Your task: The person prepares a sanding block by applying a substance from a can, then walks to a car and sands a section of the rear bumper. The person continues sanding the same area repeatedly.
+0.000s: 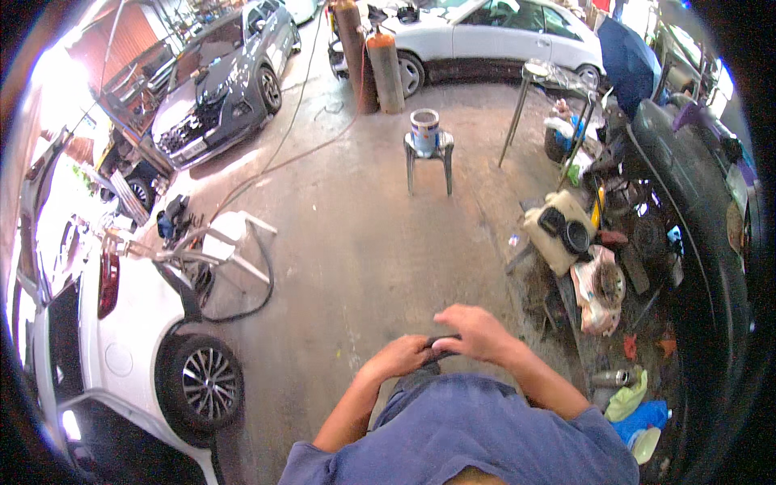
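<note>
Both hands are together in front of my waist. My left hand (404,356) is closed, its fingers curled round one end of a short dark strip (443,337) whose kind I cannot make out. Just to its right, my right hand (478,331) reaches across. Its fingers stretch out to the left, apart from the thumb, and the thumb lies at the strip. The rest of the strip is hidden by the hands.
Ahead, a paint can (424,133) stands on a stool (430,158). At left are a white car (137,323) and a tipped white plastic chair (230,238) beside a dark hose. Two gas cylinders (385,73) stand farther off. Car parts and a beige plastic tank (550,250) clutter the right.
</note>
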Tool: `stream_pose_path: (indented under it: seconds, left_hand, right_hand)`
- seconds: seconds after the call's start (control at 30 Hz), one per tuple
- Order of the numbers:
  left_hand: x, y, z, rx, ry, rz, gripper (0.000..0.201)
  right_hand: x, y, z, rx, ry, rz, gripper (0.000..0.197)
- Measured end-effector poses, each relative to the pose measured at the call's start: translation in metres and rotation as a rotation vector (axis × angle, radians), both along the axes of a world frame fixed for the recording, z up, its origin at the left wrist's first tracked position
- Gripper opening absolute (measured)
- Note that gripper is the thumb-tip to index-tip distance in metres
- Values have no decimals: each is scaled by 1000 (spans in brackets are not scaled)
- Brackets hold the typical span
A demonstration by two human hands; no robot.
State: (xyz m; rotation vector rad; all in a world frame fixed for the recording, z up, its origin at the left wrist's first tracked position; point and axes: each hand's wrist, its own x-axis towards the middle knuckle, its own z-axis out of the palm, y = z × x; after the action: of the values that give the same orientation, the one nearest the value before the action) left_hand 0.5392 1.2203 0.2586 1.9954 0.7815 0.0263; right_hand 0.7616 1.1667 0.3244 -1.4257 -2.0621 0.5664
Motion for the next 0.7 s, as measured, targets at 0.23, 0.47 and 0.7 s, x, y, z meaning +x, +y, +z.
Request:
stream_pose_path:
  seconds: [0.23,0.47,0.7]
  left_hand:
    - [-4,134,47,-185,-169,-56,35]
    - [-13,239,52,-329,-129,83,29]
    - [-8,364,37,-415,-237,509,29]
  right_hand:
    - [-1,120,17,-221,63,47,24]
    - [50,199,23,-299,133,-106,23]
    - [160,278,-41,-469,176,-464,37]
